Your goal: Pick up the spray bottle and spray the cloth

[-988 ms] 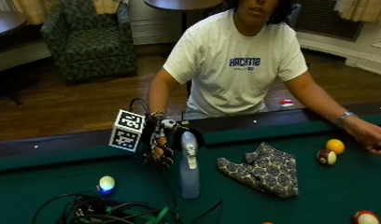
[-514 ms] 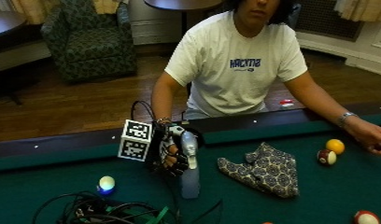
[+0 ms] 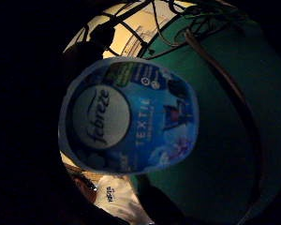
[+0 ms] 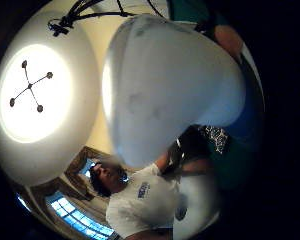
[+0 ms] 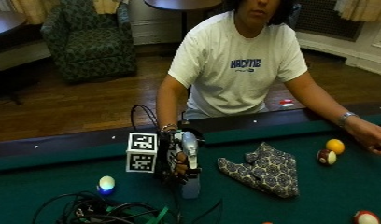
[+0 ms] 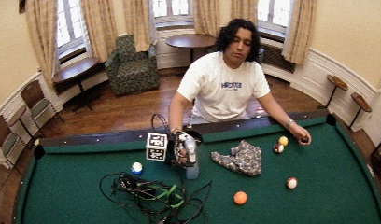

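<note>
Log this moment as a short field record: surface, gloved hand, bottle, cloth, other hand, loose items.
surface: green pool table
right hand: gloved, fingers curled round the spray bottle's neck
spray bottle: Febreze, upright, white trigger head on top, base at or just above the felt
cloth: patterned, crumpled on the felt beside the bottle, apart from it
left hand: bare, resting at the table's edge near two balls
loose items: yellow ball, striped ball, pale ball, tangle of cables

Billiard balls point(image 5: 335, 146) lie on green felt point(image 5: 340, 186), beside what seems a cable tangle point(image 5: 97, 212).
</note>
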`<control>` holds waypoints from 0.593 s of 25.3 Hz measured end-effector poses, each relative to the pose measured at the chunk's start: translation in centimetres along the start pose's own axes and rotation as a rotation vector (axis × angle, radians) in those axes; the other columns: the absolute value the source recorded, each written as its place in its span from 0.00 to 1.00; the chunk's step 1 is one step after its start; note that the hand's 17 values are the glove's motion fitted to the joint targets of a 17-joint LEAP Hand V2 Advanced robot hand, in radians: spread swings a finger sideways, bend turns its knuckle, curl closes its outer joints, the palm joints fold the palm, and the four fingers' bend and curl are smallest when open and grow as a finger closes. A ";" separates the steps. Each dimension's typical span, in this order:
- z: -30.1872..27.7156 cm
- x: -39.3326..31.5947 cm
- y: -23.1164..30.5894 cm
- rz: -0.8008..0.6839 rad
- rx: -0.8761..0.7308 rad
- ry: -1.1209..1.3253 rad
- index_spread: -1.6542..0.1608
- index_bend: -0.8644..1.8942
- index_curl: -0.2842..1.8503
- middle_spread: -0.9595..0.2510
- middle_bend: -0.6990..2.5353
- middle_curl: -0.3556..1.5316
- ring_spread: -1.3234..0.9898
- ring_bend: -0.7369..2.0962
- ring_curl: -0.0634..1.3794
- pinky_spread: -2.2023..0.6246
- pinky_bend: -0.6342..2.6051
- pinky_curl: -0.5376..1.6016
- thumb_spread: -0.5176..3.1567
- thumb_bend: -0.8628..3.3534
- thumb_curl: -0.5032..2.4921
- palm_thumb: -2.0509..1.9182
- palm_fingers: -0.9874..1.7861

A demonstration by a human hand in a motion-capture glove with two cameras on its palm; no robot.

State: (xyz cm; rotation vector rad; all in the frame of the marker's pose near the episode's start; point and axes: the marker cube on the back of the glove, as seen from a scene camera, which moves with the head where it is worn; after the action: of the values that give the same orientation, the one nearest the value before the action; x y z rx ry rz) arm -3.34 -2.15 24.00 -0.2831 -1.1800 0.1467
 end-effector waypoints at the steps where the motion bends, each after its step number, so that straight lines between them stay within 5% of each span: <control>1: 0.2 0.0 -0.2 -0.002 -0.001 -0.005 0.71 0.36 0.29 0.62 0.31 0.41 0.50 0.43 0.31 0.82 0.24 0.39 0.41 0.20 0.31 0.72 0.65; 15: 2.8 -0.3 -2.2 -0.005 0.019 -0.077 0.72 0.37 0.29 0.60 0.31 0.41 0.48 0.42 0.31 0.78 0.25 0.38 0.41 0.20 0.30 0.72 0.70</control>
State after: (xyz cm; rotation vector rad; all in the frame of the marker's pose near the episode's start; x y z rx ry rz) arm -6.14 -3.89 25.36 -0.2596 -1.2548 0.1660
